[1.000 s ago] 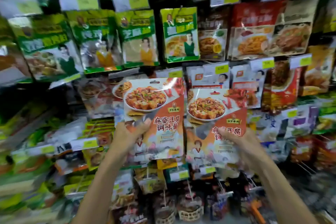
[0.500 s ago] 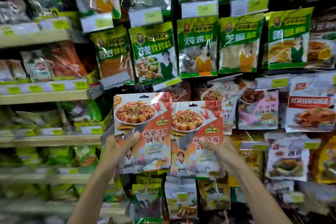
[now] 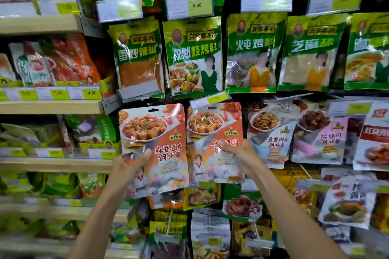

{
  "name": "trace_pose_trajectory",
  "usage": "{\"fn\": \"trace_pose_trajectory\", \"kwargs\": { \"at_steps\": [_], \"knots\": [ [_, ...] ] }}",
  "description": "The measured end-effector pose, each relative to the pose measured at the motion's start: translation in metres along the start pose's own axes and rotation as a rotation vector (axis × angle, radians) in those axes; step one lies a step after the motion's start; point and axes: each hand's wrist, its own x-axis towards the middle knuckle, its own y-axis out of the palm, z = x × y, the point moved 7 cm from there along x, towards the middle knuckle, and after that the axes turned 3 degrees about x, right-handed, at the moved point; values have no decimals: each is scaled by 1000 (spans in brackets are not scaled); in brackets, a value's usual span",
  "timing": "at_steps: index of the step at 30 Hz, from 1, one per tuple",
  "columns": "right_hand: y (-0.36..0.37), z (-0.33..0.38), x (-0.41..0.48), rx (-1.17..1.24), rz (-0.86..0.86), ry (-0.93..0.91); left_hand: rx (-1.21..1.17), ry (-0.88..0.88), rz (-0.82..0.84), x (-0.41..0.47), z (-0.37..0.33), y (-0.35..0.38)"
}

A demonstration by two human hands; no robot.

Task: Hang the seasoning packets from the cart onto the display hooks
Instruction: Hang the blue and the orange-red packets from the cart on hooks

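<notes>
Two matching orange mapo tofu seasoning packets are raised side by side in front of the hanging display. My left hand [image 3: 126,166] grips the left packet [image 3: 160,132] at its lower left edge, thumb across the front. The right packet [image 3: 212,124] is held by my right hand [image 3: 237,153], thumb over its printed face. The right packet's top sits just under a yellow price tag [image 3: 210,99] at a hook's end. The hook itself is hidden. The cart is out of view.
A row of green seasoning bags [image 3: 193,57] hangs directly above. More packets [image 3: 271,132] hang to the right and below. Wooden shelves [image 3: 50,107] with bagged goods stand at the left.
The view has swung further left along the display, bringing the shelves in. Both packets stay in my hands; the right one now sits higher, close under the price tag.
</notes>
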Motion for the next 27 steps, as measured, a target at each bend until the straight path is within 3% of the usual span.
{"fn": "trace_pose_trajectory", "kwargs": {
  "at_steps": [11, 22, 27],
  "knots": [
    [-2, -8, 27, -5, 27, 54, -2, -11, 10, 14, 20, 4],
    [-9, -20, 41, -21, -31, 75, 24, -116, 129, 10, 62, 32],
    [-13, -11, 31, -140, -71, -30, 4, -127, 205, 8, 63, 53]
  ]
}}
